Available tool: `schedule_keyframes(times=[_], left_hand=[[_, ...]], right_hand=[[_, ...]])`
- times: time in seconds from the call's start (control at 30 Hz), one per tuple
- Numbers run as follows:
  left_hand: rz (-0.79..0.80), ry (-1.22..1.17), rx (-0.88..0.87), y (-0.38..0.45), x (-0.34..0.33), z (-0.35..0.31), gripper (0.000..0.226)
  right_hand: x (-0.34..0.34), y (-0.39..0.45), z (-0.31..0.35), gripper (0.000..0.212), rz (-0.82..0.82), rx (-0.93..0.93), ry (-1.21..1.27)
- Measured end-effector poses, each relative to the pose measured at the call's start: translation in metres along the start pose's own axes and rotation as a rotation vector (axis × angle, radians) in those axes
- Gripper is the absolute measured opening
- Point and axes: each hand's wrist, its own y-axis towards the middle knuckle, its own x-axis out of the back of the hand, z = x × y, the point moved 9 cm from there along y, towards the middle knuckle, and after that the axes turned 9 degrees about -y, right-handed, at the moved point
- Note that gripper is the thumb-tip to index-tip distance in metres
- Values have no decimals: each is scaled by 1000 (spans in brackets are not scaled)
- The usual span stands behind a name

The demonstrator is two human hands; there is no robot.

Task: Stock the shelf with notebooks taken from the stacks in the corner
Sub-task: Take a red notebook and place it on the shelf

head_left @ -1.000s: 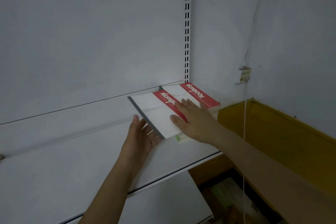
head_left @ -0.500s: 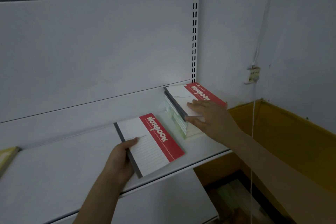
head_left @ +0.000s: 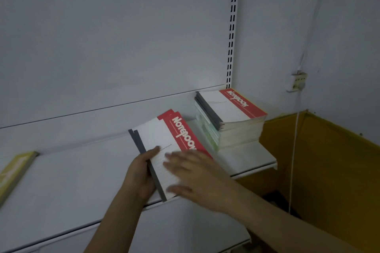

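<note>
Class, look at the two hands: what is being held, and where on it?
The left hand grips the small pile of notebooks by its dark spine edge; the right hand lies flat on the cover.

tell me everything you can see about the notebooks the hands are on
The held notebooks are a small bundle of at least two, slightly fanned at the far end. The top cover is white and looks like paper, with faint ruled lines, a red band reading "Notebook" and a dark grey spine strip. They lie roughly flat on the white shelf, left of the notebook stack, near edge at the lip. The left hand grips the spine; the blurred right hand rests flat on top.
</note>
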Motion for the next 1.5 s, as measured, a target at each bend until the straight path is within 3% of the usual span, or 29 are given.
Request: schedule_keyframes(times=[0.13, 0.2, 0.27, 0.33, 0.43, 0.5, 0.57, 0.63, 0.7, 0.77, 0.9, 1.0, 1.1, 1.2, 1.27, 1.4, 1.5], left_hand=[[-66, 30, -31, 2, 5, -2, 24], [-77, 24, -46, 3, 6, -2, 25], [-75, 21, -53, 4, 6, -3, 26], [-63, 18, -54, 3, 3, -3, 26], [-64, 30, -67, 2, 2, -4, 27], [-74, 26, -73, 3, 2, -5, 33], [-61, 8, -69, 2, 0, -5, 49], [-13, 14, -61, 0, -5, -5, 65], [38, 29, -97, -6, -9, -7, 56], [52, 37, -189, -11, -10, -17, 37], [35, 162, -414, -25, -19, -62, 29], [30, 384, -492, -32, -28, -86, 34], [71, 603, -430, -32, -33, -69, 26], [112, 683, -284, -24, -20, -30, 34], [59, 737, -285, -22, -7, -27, 39], [-71, 845, -430, -33, 21, -55, 51], [-236, 913, -603, -58, 64, -89, 75]], right_hand=[[52, -3, -83, 56, -352, -300, -46], [53, -8, -125, 67, -331, -436, -38], [36, -14, -156, 75, -207, -524, -43], [25, -21, -160, 70, -187, -509, -59], [39, -31, -140, 55, -444, -506, -12], [43, -32, -115, 43, -532, -489, 43], [35, -22, -74, 42, -500, -370, -1], [5, -7, -25, 53, -296, -155, -27], [-28, -1, 10, 66, -84, 10, -36], [-32, 3, 12, 72, -47, 9, 71], [25, 6, -49, 65, -416, -326, 218], [32, 17, -79, 74, -425, -419, 721], [32, 26, -84, 60, -425, -384, 1032], [20, 29, -84, 27, -403, -459, 1099], [17, 33, -84, 8, -433, -513, 1088], [8, 60, -71, 10, -457, -583, 1192], [-5, 94, -49, 13, -480, -649, 1298]])
